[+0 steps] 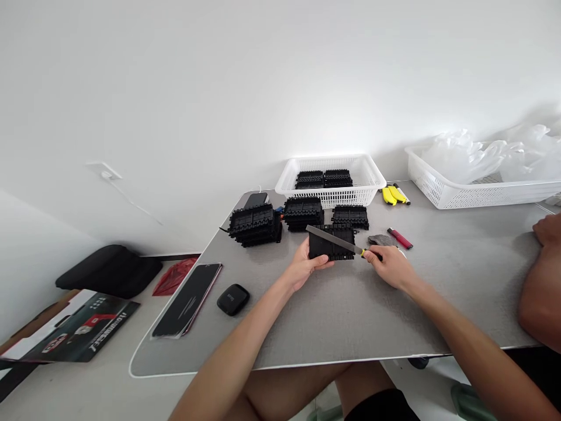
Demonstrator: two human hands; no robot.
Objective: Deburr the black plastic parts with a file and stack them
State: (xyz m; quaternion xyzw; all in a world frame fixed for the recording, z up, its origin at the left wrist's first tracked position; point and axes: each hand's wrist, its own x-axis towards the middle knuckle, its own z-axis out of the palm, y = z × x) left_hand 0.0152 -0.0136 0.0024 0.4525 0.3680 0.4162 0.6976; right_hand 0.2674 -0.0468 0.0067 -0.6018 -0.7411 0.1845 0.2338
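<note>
My left hand grips the left and near edge of a black plastic part, a flat rectangular piece with ridged edges, above the grey table. In my right hand is a flat metal file with a yellow and black handle. The file's blade lies slantwise across the black part; whether it touches cannot be told. Behind the held part stand a stack of similar black parts, another stack to the left and a smaller pile to the right.
A white basket with black parts stands against the wall; another holds plastic bags. Yellow-handled tools, a red lighter, a phone and a black case lie on the table. Another person's arm rests at right.
</note>
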